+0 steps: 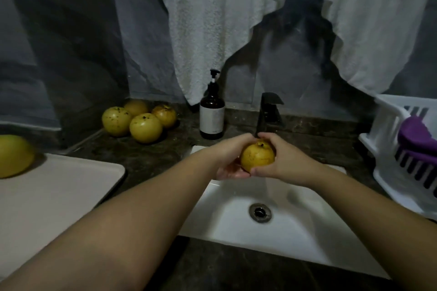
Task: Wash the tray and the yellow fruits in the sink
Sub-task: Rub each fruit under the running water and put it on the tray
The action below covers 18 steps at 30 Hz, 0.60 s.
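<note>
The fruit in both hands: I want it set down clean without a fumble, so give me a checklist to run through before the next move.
1. Grip: left hand and right hand both wrap the held fruit. Ok.
2. Position: the fruit is over the sink, below the faucet. Ok.
3. Water running: no stream is plain. Cannot tell.
4. Fruit rinsed all round: its underside is hidden. Cannot tell.
5. Landing spot: the tray has bare surface beside one fruit on it. Ok.
6. Remaining work: four fruits wait on the counter. Not ok.
</note>
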Motion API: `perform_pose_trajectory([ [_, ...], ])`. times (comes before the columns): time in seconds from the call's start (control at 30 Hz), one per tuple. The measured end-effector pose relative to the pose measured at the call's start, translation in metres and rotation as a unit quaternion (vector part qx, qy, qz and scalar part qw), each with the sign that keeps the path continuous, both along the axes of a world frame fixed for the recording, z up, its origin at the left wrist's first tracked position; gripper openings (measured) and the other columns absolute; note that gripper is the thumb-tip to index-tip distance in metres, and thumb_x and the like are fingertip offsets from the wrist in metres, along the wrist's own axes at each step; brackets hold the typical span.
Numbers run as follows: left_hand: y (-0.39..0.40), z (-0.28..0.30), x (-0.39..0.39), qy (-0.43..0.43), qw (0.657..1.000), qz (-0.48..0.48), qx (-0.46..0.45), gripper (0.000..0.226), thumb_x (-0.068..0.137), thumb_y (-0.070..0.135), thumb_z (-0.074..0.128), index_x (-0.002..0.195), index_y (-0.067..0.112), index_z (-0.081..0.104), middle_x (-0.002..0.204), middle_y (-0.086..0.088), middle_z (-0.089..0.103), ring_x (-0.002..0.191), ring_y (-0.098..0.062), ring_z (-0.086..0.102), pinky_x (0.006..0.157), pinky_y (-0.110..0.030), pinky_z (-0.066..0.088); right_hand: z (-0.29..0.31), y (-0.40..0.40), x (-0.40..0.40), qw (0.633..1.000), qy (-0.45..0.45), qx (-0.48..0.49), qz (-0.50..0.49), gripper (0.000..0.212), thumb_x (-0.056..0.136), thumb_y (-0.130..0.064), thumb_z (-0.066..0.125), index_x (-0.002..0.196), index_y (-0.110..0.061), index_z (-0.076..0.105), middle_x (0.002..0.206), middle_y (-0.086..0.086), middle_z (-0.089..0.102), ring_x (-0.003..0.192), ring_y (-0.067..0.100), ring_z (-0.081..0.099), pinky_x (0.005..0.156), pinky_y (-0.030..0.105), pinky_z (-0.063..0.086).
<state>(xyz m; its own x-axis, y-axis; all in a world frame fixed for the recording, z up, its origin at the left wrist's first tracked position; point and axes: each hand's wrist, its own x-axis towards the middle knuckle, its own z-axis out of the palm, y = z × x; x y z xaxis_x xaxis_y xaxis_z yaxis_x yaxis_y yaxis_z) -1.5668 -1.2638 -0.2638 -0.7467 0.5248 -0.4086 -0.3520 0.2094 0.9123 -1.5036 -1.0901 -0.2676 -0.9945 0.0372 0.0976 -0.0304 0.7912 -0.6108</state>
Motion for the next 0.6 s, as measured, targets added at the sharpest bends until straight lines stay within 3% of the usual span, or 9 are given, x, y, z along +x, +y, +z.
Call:
perform_pose_trajectory([
  [0.1,-0.027,0.007,0.005,0.014,0.997,0.071,0.018,0.034,0.093,0.048,0.064,0.107,0.017,0.066,0.084,-0.01,0.07,0.061,-0.018,0.071,0.062,-0.03,0.061,0.009,-0.029,-0.003,1.0,0.003,-0.01,-0.009,0.119,0.061,-0.059,0.086,0.158,-0.038,0.02,0.153,0.001,0.033,0.13,0.02,0.049,0.102,0.036,0.048],
  [0.23,-0.071,0.017,0.013,0.034,0.988,0.146,0.039,0.027,0.093,0.043,0.064,0.107,0.019,0.066,0.087,-0.008,0.069,0.072,-0.018,0.069,0.055,-0.028,0.059,0.019,-0.085,-0.011,0.999,0.038,-0.02,-0.012,0.108,0.069,-0.062,0.082,0.157,-0.035,0.024,0.152,0.006,0.039,0.13,0.024,0.05,0.096,0.035,0.046],
  [0.37,-0.126,0.032,0.026,0.038,0.98,0.184,0.059,0.029,0.095,0.046,0.064,0.11,0.021,0.066,0.087,-0.005,0.066,0.078,-0.017,0.068,0.056,-0.026,0.057,0.03,-0.145,-0.021,0.996,0.081,-0.04,0.009,0.101,0.064,-0.059,0.079,0.152,-0.032,0.037,0.134,0.003,0.057,0.117,0.022,0.059,0.084,0.028,0.043],
  [0.47,-0.177,0.04,0.033,0.047,0.97,0.227,0.071,0.035,0.096,0.054,0.061,0.113,0.024,0.062,0.081,-0.002,0.057,0.071,-0.016,0.058,0.061,-0.028,0.052,0.04,-0.188,-0.025,0.993,0.087,-0.081,0.028,0.104,0.053,-0.06,0.076,0.147,-0.033,0.042,0.105,-0.016,0.057,0.099,0.013,0.062,0.071,0.022,0.044],
  [0.6,-0.246,0.039,0.04,0.052,0.952,0.283,0.11,0.037,0.101,0.052,0.053,0.111,0.018,0.063,0.078,-0.006,0.053,0.063,-0.017,0.051,0.06,-0.028,0.045,0.043,-0.244,-0.035,0.99,0.056,-0.116,0.061,0.104,0.046,-0.064,0.078,0.141,-0.034,0.047,0.12,-0.006,0.059,0.109,0.017,0.062,0.093,0.038,0.056],
])
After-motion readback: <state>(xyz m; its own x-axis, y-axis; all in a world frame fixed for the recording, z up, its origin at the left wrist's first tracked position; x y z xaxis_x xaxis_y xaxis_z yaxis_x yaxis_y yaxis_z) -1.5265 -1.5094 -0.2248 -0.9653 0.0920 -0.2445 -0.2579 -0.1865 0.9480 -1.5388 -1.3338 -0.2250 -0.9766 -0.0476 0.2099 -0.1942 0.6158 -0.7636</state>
